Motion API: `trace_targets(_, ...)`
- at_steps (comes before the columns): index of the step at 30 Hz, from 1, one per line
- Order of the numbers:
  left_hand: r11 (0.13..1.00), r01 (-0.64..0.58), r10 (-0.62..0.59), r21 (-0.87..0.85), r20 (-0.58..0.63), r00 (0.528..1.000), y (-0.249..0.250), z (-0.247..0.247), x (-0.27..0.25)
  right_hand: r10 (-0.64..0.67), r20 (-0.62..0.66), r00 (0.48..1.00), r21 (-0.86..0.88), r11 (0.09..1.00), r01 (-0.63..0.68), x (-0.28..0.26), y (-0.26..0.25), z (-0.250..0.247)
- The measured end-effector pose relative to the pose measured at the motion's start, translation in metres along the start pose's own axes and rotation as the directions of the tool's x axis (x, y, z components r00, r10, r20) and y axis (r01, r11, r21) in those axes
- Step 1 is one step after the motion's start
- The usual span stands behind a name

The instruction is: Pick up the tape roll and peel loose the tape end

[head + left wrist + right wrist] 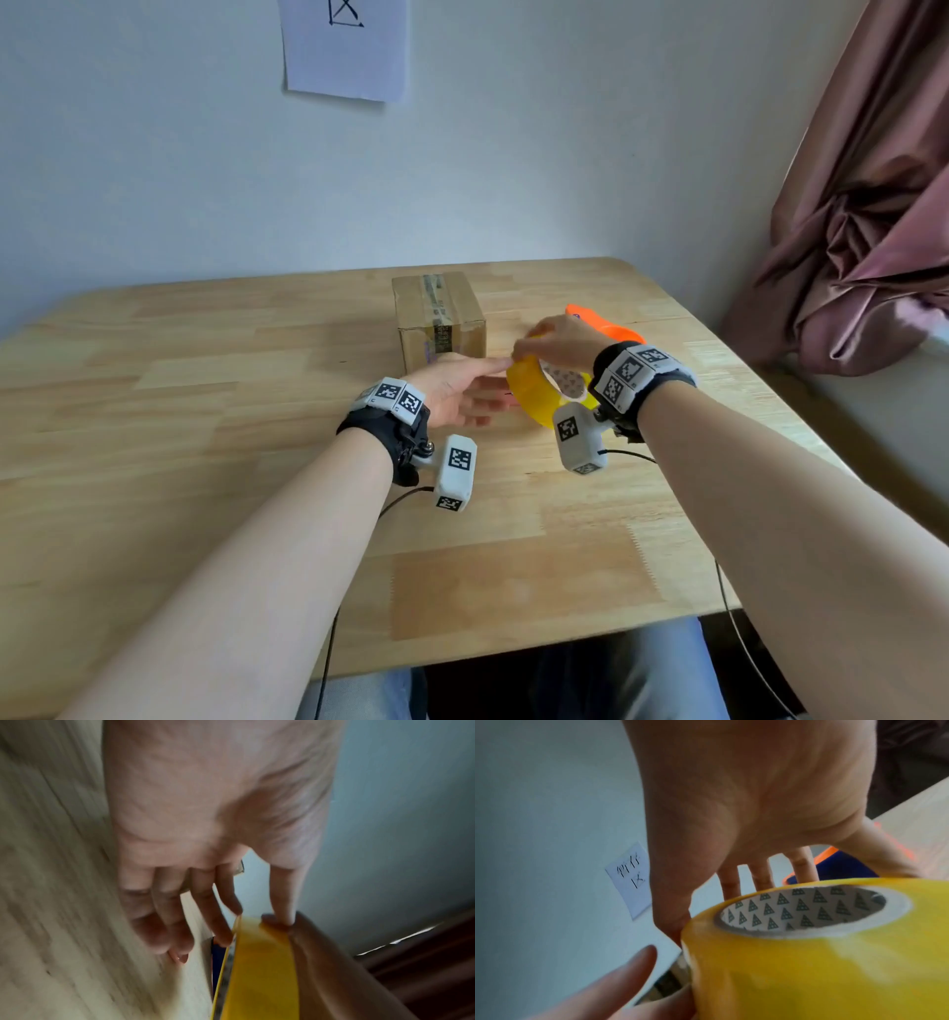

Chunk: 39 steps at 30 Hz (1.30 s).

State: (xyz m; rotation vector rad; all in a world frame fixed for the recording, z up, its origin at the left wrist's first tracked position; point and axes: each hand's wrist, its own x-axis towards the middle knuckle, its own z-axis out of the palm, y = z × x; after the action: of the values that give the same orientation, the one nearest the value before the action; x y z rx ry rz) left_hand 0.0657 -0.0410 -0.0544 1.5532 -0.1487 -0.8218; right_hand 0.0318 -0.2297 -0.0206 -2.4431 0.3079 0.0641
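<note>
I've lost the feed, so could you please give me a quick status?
Right hand grips yellow tape roll. Left hand open, fingers touching it. Cardboard box just behind.

both forearms reach forward, each with a marker band on the wrist. the left hand is flat with fingers straight. the right hand is arched, fingertips bent down.

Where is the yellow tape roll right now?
In the head view the yellow tape roll is right of centre over the table, between both hands, just in front of the cardboard box.
</note>
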Motion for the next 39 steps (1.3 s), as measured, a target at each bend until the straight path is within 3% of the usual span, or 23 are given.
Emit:
trace_targets(3, 0.993, -0.114, 0.112, -0.029, -0.057, 0.992, 0.000, -0.012, -0.011, -0.027, -0.054, 0.998, 0.173, 0.984, 0.036, -0.011, -0.024, -0.001)
trace_targets(6, 0.983, -0.176, 0.175, -0.043, -0.033, 0.984, -0.005, -0.023, -0.024, -0.016, 0.024, 1.000, 0.355, 0.935, 0.006, -0.019, -0.038, 0.009)
trace_targets(8, 0.967, -0.248, 0.244, -0.055, -0.082, 0.966, -0.009, -0.030, -0.028, -0.062, 0.051, 0.997, 0.403, 0.915, 0.036, -0.020, -0.044, 0.019)
trace_targets(13, 0.953, -0.302, 0.296, 0.000, -0.204, 0.933, -0.018, -0.051, -0.037, -0.265, 0.024, 0.964, 0.015, 0.964, 0.265, -0.020, -0.056, 0.034)
trace_targets(18, 0.962, -0.273, 0.264, -0.004, -0.246, 0.933, -0.022, -0.063, -0.038, -0.433, -0.008, 0.901, -0.041, 0.901, 0.432, -0.015, -0.059, 0.045)
trace_targets(21, 0.970, -0.240, 0.244, 0.047, -0.189, 0.951, -0.023, -0.064, -0.037, -0.369, -0.041, 0.929, 0.003, 0.929, 0.369, -0.008, -0.062, 0.049)
trace_targets(23, 0.973, -0.214, 0.224, 0.080, -0.148, 0.963, -0.024, -0.064, -0.036, -0.252, 0.017, 0.967, 0.019, 0.968, 0.252, -0.003, -0.066, 0.051)
trace_targets(26, 0.975, -0.190, 0.203, 0.118, -0.110, 0.973, -0.025, -0.064, -0.033, -0.150, 0.077, 0.986, -0.031, 0.988, 0.153, 0.000, -0.072, 0.052)
trace_targets(31, 0.979, -0.176, 0.189, 0.099, -0.139, 0.972, -0.023, -0.065, -0.028, -0.149, 0.052, 0.987, -0.156, 0.975, 0.156, 0.003, -0.084, 0.053)
trace_targets(39, 0.983, -0.183, 0.172, -0.018, -0.258, 0.951, -0.020, -0.060, -0.022, -0.240, 0.015, 0.971, -0.134, 0.962, 0.240, -0.004, -0.090, 0.051)
